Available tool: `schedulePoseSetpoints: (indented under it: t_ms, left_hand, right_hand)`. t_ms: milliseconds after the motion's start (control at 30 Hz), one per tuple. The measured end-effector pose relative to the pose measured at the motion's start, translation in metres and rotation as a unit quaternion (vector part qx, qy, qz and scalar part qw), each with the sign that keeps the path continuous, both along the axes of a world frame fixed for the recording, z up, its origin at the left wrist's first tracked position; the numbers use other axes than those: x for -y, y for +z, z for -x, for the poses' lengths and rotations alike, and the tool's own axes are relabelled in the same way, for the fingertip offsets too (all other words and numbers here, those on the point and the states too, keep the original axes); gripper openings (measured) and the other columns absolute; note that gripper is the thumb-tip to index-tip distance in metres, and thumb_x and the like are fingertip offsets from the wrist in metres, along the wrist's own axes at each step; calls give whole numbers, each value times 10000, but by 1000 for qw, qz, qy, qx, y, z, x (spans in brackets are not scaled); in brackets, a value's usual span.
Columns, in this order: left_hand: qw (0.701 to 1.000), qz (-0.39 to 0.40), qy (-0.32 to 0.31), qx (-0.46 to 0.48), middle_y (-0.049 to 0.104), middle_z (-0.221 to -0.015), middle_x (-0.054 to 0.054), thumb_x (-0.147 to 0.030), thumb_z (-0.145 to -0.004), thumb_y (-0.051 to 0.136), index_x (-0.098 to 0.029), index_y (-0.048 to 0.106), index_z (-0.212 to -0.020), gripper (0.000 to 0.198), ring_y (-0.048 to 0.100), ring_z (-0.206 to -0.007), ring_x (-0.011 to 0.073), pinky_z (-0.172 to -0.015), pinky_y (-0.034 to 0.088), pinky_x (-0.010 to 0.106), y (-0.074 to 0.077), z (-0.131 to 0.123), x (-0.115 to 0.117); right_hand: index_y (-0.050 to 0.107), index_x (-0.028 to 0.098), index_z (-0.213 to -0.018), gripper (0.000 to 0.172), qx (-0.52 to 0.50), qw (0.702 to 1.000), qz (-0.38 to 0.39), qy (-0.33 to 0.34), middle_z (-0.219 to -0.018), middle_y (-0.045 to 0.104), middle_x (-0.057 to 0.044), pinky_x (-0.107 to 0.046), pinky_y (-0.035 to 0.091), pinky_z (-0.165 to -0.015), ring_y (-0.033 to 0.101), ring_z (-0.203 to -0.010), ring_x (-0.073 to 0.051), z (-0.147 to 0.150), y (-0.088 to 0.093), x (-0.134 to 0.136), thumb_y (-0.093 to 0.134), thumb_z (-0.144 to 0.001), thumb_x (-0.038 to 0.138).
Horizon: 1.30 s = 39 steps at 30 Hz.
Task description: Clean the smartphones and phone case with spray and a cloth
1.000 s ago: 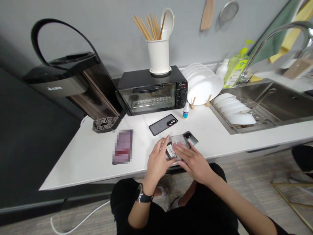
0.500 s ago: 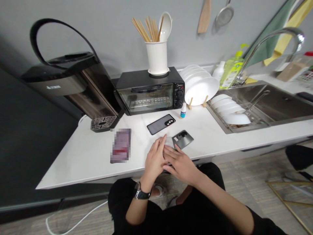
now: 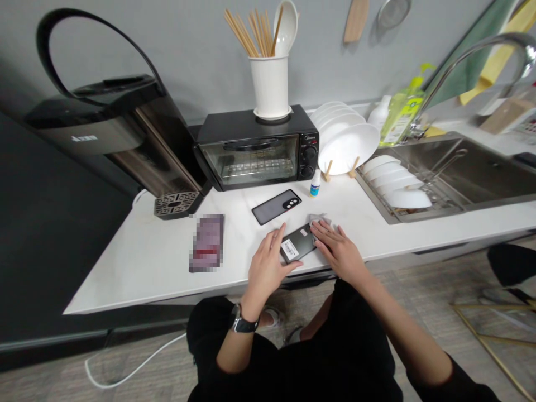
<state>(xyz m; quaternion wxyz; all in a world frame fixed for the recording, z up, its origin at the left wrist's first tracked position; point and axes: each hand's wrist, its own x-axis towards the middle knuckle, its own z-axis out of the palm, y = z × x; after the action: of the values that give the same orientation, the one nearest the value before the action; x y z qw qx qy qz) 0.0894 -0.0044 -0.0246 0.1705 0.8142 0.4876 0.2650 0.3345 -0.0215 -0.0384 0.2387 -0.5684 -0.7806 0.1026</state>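
A dark grey smartphone (image 3: 302, 243) lies back up near the counter's front edge, with a white barcode label at its left end. My left hand (image 3: 268, 267) grips that left end, thumb along the near side and fingers at the far side. Under the fingers of my right hand (image 3: 340, 252) a light grey cloth (image 3: 319, 219) is pressed over the phone's right end, hiding its cameras. Behind the phone rests a black-rimmed phone case (image 3: 274, 207). Beside the case stands a small white bottle (image 3: 315, 184) with a blue label.
A toaster oven (image 3: 255, 153) carries a white chopstick holder (image 3: 270, 86). To its left stands a dark drinks dispenser (image 3: 138, 145); to its right, white plates (image 3: 349, 148) and a sink (image 3: 481, 173). A pixelated purple item (image 3: 208, 243) lies at left on the white counter (image 3: 163, 262).
My right hand has slid right with the cloth, from the phone's left end to its camera end. The labelled end is now uncovered. The view has shifted slightly.
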Motion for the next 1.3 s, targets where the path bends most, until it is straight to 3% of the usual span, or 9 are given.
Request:
schedulePoseSetpoints:
  t_ms: [300, 467, 633, 767, 933, 1300]
  left_hand:
    - [999, -15, -4, -45, 609, -1424, 123, -421, -961, 726, -254, 201, -1681, 906, 551, -1304, 317, -1139, 470, 490, 4, 6, 4]
    - [998, -14, -3, -57, 638, -1371, 121, -482, -952, 730, -247, 198, -1686, 936, 574, -1260, 323, -1120, 476, 479, 3, 3, 3]
    - [998, -3, -2, -60, 661, -1363, 108, -517, -942, 735, -271, 183, -1689, 961, 595, -1239, 321, -1093, 489, 474, 2, 2, 1]
    - [996, -23, 41, -79, 606, -1438, 160, -615, -891, 752, -225, 297, -1649, 966, 569, -1297, 366, -1104, 475, 543, 2, 3, 0]
    - [995, -33, 54, -83, 522, -1536, 160, -612, -901, 738, -264, 485, -1514, 749, 520, -1398, 392, -1142, 461, 613, 1, 6, -3]
    - [997, -10, 41, -68, 579, -1495, 122, -584, -915, 732, -316, 484, -1510, 698, 562, -1365, 374, -1103, 518, 621, 2, 7, -7]
  right_hand:
    - [466, 271, -1599, 494, 9, 1000, -2, -2, -1661, 454, -70, -622, 326, -1267, 371, -1577, -267, 1, 3, 3, 368, -1131, 392]
    - [358, 263, -1658, 558, 50, 998, -25, -21, -1686, 413, -69, -628, 329, -1262, 358, -1584, -291, 7, 2, 4, 388, -1119, 406]
    - [210, 236, -1704, 676, 76, 991, -45, -99, -1705, 371, -91, -665, 255, -1281, 367, -1576, -334, 13, -3, 4, 423, -1103, 457]
    - [147, 255, -1717, 724, 78, 992, -41, -90, -1714, 356, -86, -647, 279, -1280, 368, -1573, -346, 13, -1, 4, 448, -1089, 452]
    - [150, 255, -1718, 744, 78, 992, -40, -86, -1707, 371, -92, -614, 343, -1263, 411, -1549, -345, 12, 0, 4, 479, -1074, 433]
    - [202, 265, -1713, 751, 76, 992, -22, -96, -1707, 370, -61, -574, 370, -1266, 426, -1536, -350, 12, 3, 3, 522, -1048, 403]
